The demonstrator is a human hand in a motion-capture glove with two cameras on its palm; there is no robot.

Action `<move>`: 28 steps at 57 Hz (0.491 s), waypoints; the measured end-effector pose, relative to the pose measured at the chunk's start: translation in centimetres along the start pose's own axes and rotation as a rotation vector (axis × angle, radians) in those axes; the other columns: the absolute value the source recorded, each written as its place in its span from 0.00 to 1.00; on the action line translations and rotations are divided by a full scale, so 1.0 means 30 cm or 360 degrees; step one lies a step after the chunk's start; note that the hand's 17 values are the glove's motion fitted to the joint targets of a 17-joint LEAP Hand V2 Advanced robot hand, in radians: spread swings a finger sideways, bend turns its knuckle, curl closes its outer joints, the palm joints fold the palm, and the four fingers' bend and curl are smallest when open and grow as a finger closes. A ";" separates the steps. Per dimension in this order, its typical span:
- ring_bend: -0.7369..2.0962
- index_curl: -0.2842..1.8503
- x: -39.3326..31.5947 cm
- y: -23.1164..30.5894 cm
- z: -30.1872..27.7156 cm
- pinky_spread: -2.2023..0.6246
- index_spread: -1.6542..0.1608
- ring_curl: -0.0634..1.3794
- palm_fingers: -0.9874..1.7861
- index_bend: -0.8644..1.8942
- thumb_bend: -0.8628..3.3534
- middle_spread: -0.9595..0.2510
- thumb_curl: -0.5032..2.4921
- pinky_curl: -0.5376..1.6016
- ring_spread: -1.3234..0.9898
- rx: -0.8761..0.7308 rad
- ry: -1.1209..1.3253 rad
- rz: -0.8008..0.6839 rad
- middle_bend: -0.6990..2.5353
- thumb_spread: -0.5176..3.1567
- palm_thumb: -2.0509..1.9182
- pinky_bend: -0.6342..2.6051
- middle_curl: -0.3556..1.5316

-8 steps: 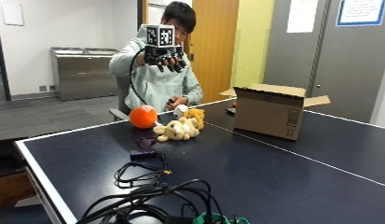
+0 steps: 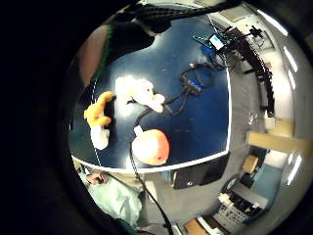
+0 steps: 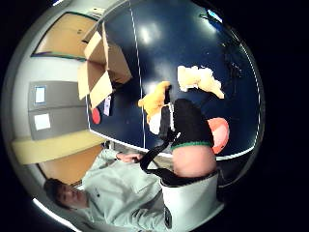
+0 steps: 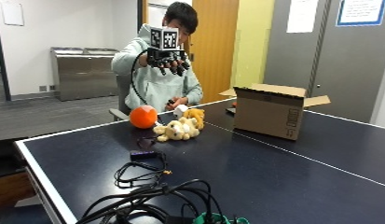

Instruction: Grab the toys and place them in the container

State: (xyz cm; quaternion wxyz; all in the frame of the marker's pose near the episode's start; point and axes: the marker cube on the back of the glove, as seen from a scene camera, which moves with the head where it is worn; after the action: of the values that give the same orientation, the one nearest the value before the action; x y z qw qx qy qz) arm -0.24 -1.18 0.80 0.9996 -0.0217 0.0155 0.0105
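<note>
An orange ball, a cream plush animal lying on its side and a yellow plush toy cluster together on the dark table; an open cardboard box stands upright nearby.

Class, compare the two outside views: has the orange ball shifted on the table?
No. The orange ball sits by the plush toys, same spot relative to the cardboard box.

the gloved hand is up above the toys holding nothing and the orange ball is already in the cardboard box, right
Not quite. The orange ball sits on the table beside the plush toys, not in the cardboard box, as the outside view shows. The gloved right hand does hover above, holding nothing.
</note>
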 end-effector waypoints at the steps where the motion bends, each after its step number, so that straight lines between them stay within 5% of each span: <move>1: 0.34 0.16 0.001 -0.008 0.003 0.79 0.81 0.09 0.39 0.35 0.24 0.78 0.20 0.35 0.57 -0.0010 0.0006 -0.0001 0.28 0.41 0.56 0.40 0.24; 13: 0.33 0.17 -0.003 -0.115 0.075 0.79 0.80 0.12 0.27 0.34 0.23 0.79 0.22 0.39 0.57 0.0003 0.0072 -0.0006 0.26 0.49 0.55 0.46 0.27; 28: 0.31 0.19 -0.006 -0.276 0.386 0.80 0.79 0.14 0.24 0.34 0.22 0.80 0.24 0.40 0.58 -0.0158 0.0020 0.0074 0.25 0.48 0.54 0.47 0.28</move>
State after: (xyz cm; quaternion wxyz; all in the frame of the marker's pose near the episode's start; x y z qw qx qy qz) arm 0.10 -8.95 12.73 0.9966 -0.0710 0.0216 0.0344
